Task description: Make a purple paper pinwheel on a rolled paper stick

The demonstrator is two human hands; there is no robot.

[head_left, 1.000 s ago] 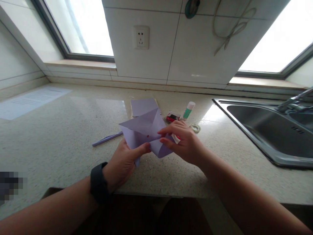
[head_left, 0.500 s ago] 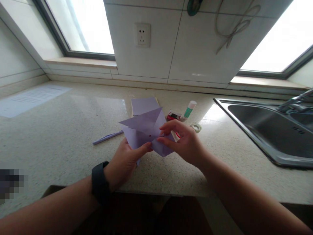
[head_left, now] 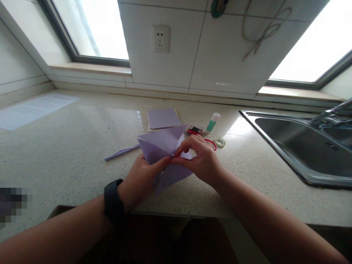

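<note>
A purple paper pinwheel point(head_left: 162, 139), its corners folded in toward the middle, is held above the counter between my two hands. My left hand point(head_left: 143, 176), with a dark watch on the wrist, grips it from the left, thumb pressed near the centre and the other fingers mostly behind the paper. Thumb and index finger of my right hand point(head_left: 199, 156) pinch at the centre, touching a folded corner. Fingers cover most of the pinwheel's middle. Behind the right hand shows a red loop point(head_left: 211, 143), like a scissors handle, partly hidden.
On the counter lie a rolled purple paper stick point(head_left: 121, 152), a stack of purple paper point(head_left: 163, 118), a small red box point(head_left: 194, 129), a glue stick point(head_left: 213, 122) and a tape roll point(head_left: 220, 142). A printed sheet point(head_left: 35, 108) is at left, a steel sink point(head_left: 286, 157) at right.
My right hand has brought a paper corner to the centre, covering the red dot that showed there. The pinwheel has turned a little, and more of the red loop is visible.
</note>
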